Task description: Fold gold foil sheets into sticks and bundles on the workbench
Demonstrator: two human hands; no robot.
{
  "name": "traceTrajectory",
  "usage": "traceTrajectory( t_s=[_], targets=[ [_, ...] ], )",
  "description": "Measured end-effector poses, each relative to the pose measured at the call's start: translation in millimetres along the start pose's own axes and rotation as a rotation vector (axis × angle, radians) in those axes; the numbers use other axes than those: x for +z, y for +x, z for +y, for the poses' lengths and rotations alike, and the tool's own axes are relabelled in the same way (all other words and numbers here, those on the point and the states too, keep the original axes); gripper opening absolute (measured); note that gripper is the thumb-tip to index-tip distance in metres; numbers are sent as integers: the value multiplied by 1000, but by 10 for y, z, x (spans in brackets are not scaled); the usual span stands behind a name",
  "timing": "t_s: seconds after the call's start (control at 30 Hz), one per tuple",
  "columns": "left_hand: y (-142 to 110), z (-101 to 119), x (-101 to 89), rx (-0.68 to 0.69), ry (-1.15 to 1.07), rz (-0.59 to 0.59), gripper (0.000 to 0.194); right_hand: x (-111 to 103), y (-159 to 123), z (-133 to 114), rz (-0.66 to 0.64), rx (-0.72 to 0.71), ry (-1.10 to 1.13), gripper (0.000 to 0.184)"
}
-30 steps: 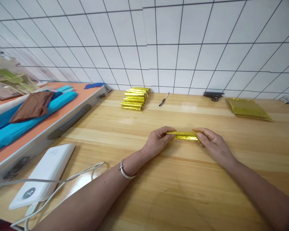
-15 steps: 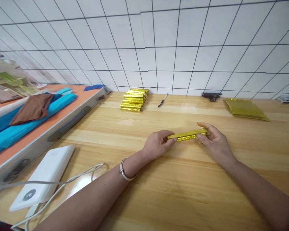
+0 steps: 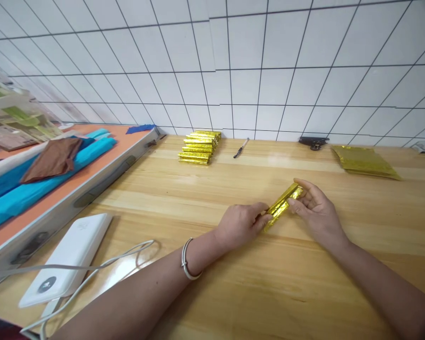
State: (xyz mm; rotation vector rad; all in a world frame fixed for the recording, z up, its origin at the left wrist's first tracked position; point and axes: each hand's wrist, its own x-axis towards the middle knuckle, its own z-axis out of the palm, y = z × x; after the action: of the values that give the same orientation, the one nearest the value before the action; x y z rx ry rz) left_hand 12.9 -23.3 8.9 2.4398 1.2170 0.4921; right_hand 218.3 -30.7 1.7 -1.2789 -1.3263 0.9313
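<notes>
A folded strip of shiny gold foil paper is held slantwise above the wooden table, its far end up to the right. My left hand pinches its lower left end between thumb and fingers. At the upper right end, my right hand grips it with the thumb in front and fingers behind. The strip looks folded lengthwise, with a lower layer showing along its near side. Part of each end is hidden by my fingers.
Several folded gold foil strips lie stacked near the tiled wall. A pen, a black clip and a flat gold sheet pile lie along the back. Left are a white power bank with cable and an orange-topped case carrying coloured paper.
The strip has turned from nearly level to a steep slant. My left hand has moved right and down with its end, while my right hand stays at about the same place.
</notes>
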Motion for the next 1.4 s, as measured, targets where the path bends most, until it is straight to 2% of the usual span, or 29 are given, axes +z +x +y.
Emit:
traceTrajectory(
  t_s=[0.27,0.47,0.63,0.9,1.2,1.4],
  targets=[
    [-50,175,96,-35,-327,-71,19,134,-121,-13,-22,56,-122,82],
    [-51,166,138,-73,-449,-73,20,130,-133,-94,-50,118,-148,88],
    [-54,154,136,-84,-533,-75,24,103,-149,-153,-122,161,-35,89],
    [-53,164,122,-56,-473,-29,23,127,-145,-136,-113,176,63,89],
    [-47,188,127,-49,-586,-60,22,144,-141,-129,-119,195,-62,96],
    [-49,191,108,-16,-440,-64,20,128,-153,-135,-144,194,-39,97]
  ],
)
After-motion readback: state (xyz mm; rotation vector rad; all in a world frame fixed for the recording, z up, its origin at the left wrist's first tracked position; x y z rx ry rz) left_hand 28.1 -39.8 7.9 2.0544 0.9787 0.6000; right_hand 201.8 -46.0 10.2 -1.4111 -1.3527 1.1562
